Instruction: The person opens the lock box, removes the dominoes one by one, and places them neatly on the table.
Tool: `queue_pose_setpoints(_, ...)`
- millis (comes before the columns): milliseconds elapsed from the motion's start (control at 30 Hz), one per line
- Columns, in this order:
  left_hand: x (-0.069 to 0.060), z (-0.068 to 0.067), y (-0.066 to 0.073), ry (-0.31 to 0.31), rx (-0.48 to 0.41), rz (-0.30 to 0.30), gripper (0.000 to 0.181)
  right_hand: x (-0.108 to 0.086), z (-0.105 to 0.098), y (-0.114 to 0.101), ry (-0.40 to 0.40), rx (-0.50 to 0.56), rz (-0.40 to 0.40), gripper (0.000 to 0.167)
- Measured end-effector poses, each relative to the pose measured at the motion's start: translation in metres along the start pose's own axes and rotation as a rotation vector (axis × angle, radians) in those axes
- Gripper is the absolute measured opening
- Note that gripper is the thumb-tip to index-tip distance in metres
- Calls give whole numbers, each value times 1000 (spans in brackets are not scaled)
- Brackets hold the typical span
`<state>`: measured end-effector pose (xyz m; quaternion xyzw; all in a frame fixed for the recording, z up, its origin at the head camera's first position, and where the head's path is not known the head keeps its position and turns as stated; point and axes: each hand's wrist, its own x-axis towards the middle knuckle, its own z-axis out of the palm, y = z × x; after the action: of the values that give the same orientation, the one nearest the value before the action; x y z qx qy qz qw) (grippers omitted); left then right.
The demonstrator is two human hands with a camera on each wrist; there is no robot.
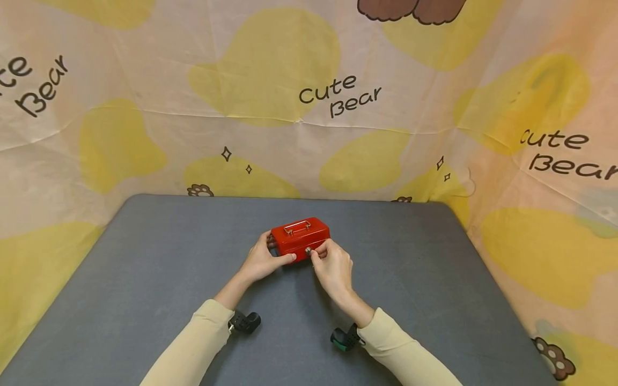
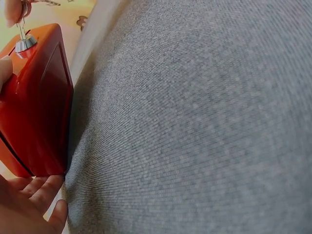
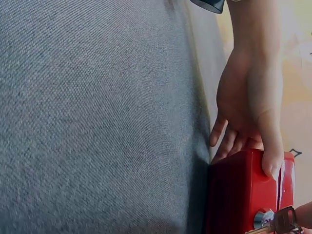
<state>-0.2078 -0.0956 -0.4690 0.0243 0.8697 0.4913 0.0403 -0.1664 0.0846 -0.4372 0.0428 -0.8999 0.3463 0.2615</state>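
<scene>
A red metal cash box (image 1: pixel 304 238) with a wire handle on its lid sits on the grey table, its lid down. My left hand (image 1: pixel 260 261) grips its left end, the thumb on the front face and the fingers against the end. In the front is a round silver lock (image 2: pixel 26 44). My right hand (image 1: pixel 334 268) pinches a key (image 2: pixel 22 30) whose blade meets this lock; how deep it sits I cannot tell. In the right wrist view a dark key head (image 3: pixel 284 220) shows beside the lock, partly covering it.
The grey cloth-covered table (image 1: pixel 193 236) reaches to a printed curtain (image 1: pixel 270 145) at the back and sides. A black wrist camera (image 1: pixel 245 323) is strapped on the left wrist, and another black camera (image 1: pixel 345 339) on the right one.
</scene>
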Motion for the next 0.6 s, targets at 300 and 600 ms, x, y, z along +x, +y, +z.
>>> queue_pose_setpoints(300,2,0,0,-4,1,-5,94,0,4,-1,17,-9,-4,18)
queue_pose_setpoints(600,2,0,0,0,8,-12,92,-1,6,-1,41,-32,-23,16)
